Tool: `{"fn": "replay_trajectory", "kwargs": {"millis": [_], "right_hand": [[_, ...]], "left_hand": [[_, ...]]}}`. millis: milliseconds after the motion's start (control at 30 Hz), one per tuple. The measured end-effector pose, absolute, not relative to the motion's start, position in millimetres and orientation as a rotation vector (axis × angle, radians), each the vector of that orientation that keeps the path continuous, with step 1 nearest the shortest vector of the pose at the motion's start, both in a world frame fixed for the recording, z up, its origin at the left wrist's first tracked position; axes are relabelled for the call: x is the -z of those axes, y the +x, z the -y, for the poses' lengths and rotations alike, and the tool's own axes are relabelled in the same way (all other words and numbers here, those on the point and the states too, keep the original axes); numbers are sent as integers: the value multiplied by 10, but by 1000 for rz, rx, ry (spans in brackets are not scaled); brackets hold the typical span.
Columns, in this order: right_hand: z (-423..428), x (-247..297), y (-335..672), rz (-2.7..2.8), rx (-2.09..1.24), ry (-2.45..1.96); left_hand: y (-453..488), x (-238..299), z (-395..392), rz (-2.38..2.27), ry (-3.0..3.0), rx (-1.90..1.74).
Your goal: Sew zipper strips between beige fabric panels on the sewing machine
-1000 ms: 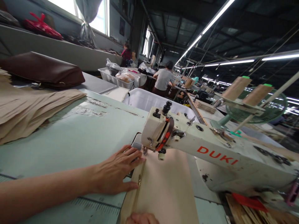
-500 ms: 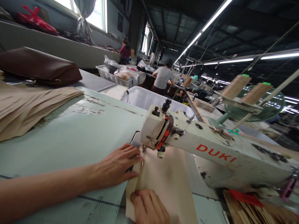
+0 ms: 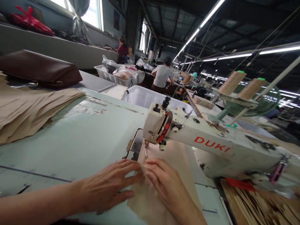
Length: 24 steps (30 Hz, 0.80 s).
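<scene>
A beige fabric panel [image 3: 174, 156] lies under the head of a white sewing machine [image 3: 187, 136] marked DUKI. Along its left part runs a strip that looks like a zipper, with a small metal pull [image 3: 146, 154] just in front of the presser foot [image 3: 146, 144]. My left hand [image 3: 114, 181] rests at the panel's left edge, fingers stretched out and thumb apart, tips touching the fabric. Beside it my right hand [image 3: 166, 184] lies on the panel, fingers extended side by side and slightly bent, tips at the strip below the pull. Its thumb is hidden.
Stacked beige fabric pieces [image 3: 30, 109] and a dark brown leather item [image 3: 42, 68] lie at the left. Behind the machine stands a white bin [image 3: 145, 95]. Thread cones [image 3: 233, 82] rise at the right, above cut strips [image 3: 255, 200]. A person [image 3: 161, 76] sits farther back.
My right hand has moved forward along the panel to the strip near the needle, its fingers straightening. My left hand has drawn back a little toward me, uncovering the metal plate.
</scene>
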State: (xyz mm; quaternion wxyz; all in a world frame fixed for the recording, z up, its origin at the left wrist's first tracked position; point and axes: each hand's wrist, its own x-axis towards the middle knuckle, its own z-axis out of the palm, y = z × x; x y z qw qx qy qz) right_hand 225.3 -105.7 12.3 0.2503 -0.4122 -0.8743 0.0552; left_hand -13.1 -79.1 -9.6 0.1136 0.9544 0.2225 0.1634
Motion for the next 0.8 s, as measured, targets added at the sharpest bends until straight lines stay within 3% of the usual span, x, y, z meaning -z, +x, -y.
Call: {"fn": "replay_trajectory", "kwargs": {"millis": [200, 433, 800], "right_hand": [[683, 124, 2219, 2496, 416, -1175], [972, 238, 2176, 2380, 156, -1280], [741, 465, 2208, 2336, 73, -1329]], "left_hand": [[-100, 49, 846, -677, 2847, -454], [-81, -12, 889, -687, 2724, -399], [-30, 4, 719, -681, 2771, -501]]}}
